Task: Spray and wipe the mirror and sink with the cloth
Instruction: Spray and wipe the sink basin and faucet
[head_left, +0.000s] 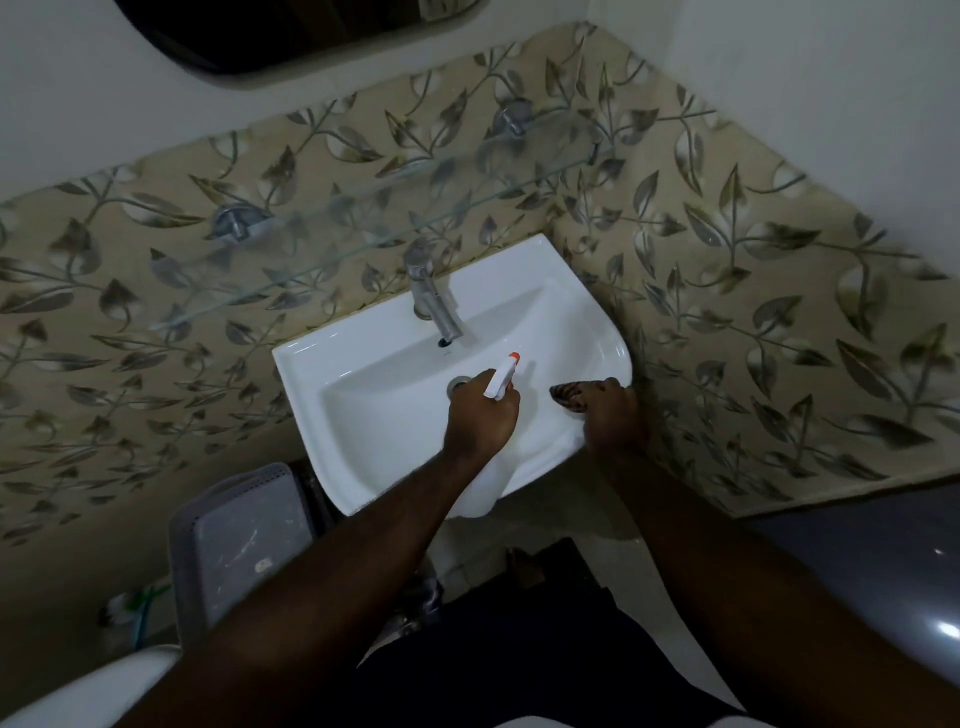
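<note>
Sink of glossy white ceramic sits in the corner of leaf-patterned tiled walls, its basin directly beneath both hands. Left hand has its fingers curled tight around a white spray bottle with an orange nozzle tip, nozzle pointing past the fingertips toward the chrome tap; the metal drain lies just beside its knuckles. Right hand presses a dark patterned cloth against the basin's right rim, fingers closed over it, cloth edge poking out beyond the fingertips. Dark-framed mirror hangs well above both hands.
</note>
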